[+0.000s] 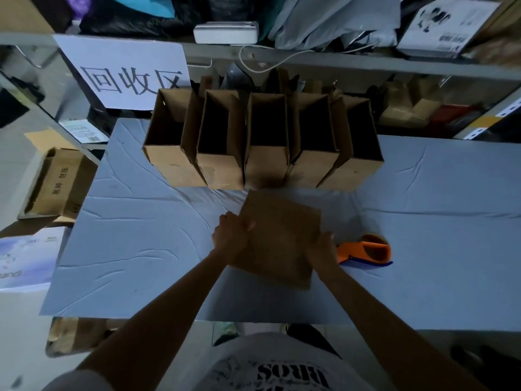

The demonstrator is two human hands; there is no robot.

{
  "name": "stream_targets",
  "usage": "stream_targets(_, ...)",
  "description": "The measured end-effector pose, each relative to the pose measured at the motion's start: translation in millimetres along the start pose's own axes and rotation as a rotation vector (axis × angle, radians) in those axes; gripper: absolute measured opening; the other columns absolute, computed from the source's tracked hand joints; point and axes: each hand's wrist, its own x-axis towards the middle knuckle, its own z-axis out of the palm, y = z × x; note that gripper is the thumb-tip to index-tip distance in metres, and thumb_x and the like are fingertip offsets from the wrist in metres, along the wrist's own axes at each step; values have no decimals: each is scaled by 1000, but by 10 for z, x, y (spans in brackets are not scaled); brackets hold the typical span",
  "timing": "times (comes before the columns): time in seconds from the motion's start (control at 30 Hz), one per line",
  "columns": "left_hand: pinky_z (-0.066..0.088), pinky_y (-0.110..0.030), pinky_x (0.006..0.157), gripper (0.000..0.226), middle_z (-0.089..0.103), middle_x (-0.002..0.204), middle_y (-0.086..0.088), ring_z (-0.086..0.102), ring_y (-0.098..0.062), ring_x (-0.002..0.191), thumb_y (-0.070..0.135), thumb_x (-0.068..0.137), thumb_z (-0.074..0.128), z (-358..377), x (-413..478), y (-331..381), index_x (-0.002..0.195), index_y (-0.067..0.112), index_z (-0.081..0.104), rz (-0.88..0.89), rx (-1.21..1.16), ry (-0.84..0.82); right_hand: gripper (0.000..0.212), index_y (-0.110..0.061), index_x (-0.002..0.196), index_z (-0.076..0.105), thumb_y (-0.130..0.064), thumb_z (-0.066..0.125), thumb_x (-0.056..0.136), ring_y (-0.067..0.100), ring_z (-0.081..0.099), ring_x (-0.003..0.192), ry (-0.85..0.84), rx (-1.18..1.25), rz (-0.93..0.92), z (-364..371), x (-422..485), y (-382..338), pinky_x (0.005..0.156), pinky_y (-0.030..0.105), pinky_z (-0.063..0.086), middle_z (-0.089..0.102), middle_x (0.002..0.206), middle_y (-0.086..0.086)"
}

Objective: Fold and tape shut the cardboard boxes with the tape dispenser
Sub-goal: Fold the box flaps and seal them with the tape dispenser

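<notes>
Head view, looking down over both forearms.

- Flattened cardboard box [279, 238]: lies near the middle of the surface [141, 249], turned slightly askew, its far corner close to the row of boxes behind it. It appears to lie flat or nearly so; whether its near edge is lifted cannot be told.
- Left hand [232, 235]: at the box's left edge, fingers curled round that edge, gripping it. A fingertip shows on top of the cardboard.
- Right hand [321, 249]: at the box's right edge, toward the near corner, fingers wrapped over the edge and holding it. The box sits between the two hands.
- Tape dispenser [366, 251]: orange body with a blue strip along its base, roll of brown tape in it. It rests on the surface just beside the right hand, on its outer side, apart from the box. Neither hand touches it.
- Row of open boxes [262, 142]: five brown cartons side by side along the far edge of the surface, openings toward the camera, flaps standing between them, insides dark.
- Surface covering: blue-grey sheet, creased.
- White paper sign [124, 71] with large black characters hangs from the shelf frame, behind and left of the row.
- Open carton [53, 184] off the surface's left side, lower down.
</notes>
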Motion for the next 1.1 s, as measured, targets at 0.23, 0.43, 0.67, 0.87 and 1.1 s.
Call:
stream_targets(0.23, 48, -43, 95, 72, 58, 126, -14, 58, -31, 113, 41, 86, 66, -304, 104, -108, 145, 16, 31, 194, -179, -131, 57, -2, 133, 36, -23, 65, 88, 34, 55, 113, -72, 116, -238, -97, 96, -93, 92, 42, 47, 54, 122, 17)
stream_targets(0.43, 56, -21, 68, 55, 63, 105, 0, 67, -16, 92, 19, 74, 80, -353, -361, -123, 120, 22, 49, 374, -723, 12, 73, -15, 137, 36, -7, 75, 76, 13, 58, 101, 10, 417, -600, -396, -57, -6, 82, 38, 55, 55, 115, -1)
stream_targets(0.67, 56, -25, 68, 51, 57, 104, -2, 62, -14, 94, 11, 70, 83, -130, -738, -75, 100, 16, 42, 207, -763, 70, 79, -16, 140, 34, -15, 79, 75, 11, 55, 111, -67, 350, -802, -448, -44, 334, 83, 29, 54, 49, 131, 3)
stream_targets(0.87, 52, -36, 80, 44, 59, 117, -12, 60, -26, 103, 31, 90, 61, -239, -780, 48, 129, 23, 42, 93, -903, -13, 65, -51, 129, 35, -50, 70, 75, -8, 62, 91, -133, 355, -741, -552, -16, 521, 65, 11, 50, 62, 108, -23)
stream_targets(1.1, 50, -22, 67, 41, 58, 93, 2, 57, -10, 84, 2, 82, 67, -374, -567, 127, 116, 15, 50, 199, -646, 32, 31, -21, 110, 52, -39, 60, 87, 4, 61, 88, -46, 412, -706, -534, -4, 302, 70, 22, 47, 62, 99, -7)
